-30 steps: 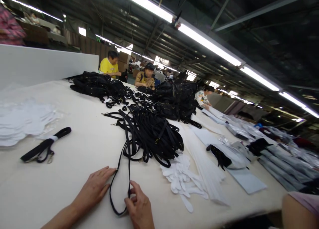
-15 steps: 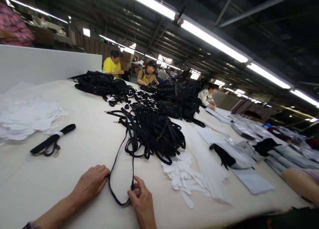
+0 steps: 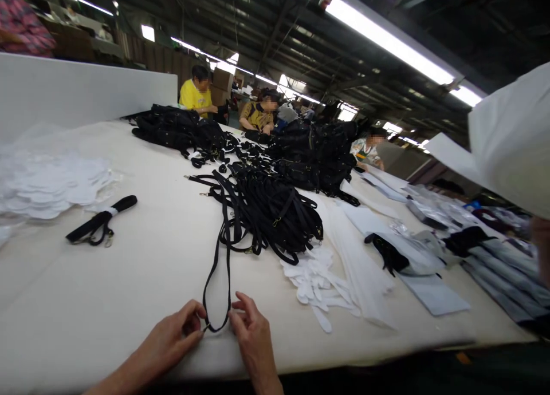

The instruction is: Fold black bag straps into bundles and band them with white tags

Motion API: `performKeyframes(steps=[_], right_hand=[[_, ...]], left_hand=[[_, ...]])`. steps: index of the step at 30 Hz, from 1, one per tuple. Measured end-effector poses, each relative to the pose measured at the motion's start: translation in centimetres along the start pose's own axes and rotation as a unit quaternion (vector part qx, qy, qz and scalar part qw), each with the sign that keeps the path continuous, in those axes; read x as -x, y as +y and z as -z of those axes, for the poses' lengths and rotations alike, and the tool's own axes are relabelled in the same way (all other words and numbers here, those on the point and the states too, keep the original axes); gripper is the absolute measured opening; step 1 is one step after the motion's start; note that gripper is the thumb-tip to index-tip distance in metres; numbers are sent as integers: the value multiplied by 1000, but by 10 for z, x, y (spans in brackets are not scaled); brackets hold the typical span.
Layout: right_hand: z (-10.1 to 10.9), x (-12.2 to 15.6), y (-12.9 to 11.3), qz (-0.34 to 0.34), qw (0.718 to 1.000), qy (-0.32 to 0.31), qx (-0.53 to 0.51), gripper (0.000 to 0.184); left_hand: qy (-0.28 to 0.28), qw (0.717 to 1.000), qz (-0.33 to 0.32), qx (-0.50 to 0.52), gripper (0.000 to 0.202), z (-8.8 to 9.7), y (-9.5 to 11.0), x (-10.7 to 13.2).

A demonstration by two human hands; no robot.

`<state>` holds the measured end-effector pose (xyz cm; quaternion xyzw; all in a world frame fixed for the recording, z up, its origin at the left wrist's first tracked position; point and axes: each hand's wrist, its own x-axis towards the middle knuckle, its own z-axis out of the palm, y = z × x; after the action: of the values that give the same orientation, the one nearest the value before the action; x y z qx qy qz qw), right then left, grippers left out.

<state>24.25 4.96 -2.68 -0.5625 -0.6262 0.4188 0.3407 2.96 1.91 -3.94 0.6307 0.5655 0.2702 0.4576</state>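
Observation:
A thin black strap [image 3: 229, 275] hangs in a loop near the table's front edge, its upper end running up into a heap of black straps [image 3: 275, 203]. My left hand [image 3: 174, 335] pinches the left side of the loop low down, close to a small metal-looking tip. On the other side, my right hand [image 3: 254, 335] has thumb and fingers closed on the loop's right side. Off to the left lies a folded black strap [image 3: 92, 223] with a white band round it and a metal clip. White paper strips [image 3: 315, 286] are scattered right of my right hand.
White cut-out sheets [image 3: 51, 183] in clear plastic lie at the left. Black bags [image 3: 309, 149] are piled at the back, with co-workers behind. White sheeting [image 3: 361, 275] and grey packets [image 3: 502, 269] cover the right side. Large white sheets [image 3: 515, 137] are raised at the far right.
My left hand has moved right and turned, its fingertips now pinching the loop's lower part. The loop is narrower. Large white sheets have come up at the far right.

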Motion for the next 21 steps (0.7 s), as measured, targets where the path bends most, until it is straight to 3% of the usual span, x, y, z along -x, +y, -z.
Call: performKeyframes(steps=[4, 8, 12, 16, 21], right_hand=[[-2, 19, 0, 27, 999, -15, 20, 44], [-17, 33, 13, 85, 995, -34, 44, 64], [-24, 35, 33, 119, 990, -45, 63, 87], [-26, 33, 44, 141, 985, -23, 95, 80], [-26, 34, 41, 168, 980, -19, 107, 84]], left_hand=[[-28, 999, -20, 14, 16, -13, 9, -2], [-69, 994, -41, 78, 18, -17, 15, -7], [-104, 982, -72, 138, 33, -16, 21, -4], [-130, 979, -108, 114, 39, -15, 29, 1], [-144, 981, -110, 75, 40, -4, 37, 1]])
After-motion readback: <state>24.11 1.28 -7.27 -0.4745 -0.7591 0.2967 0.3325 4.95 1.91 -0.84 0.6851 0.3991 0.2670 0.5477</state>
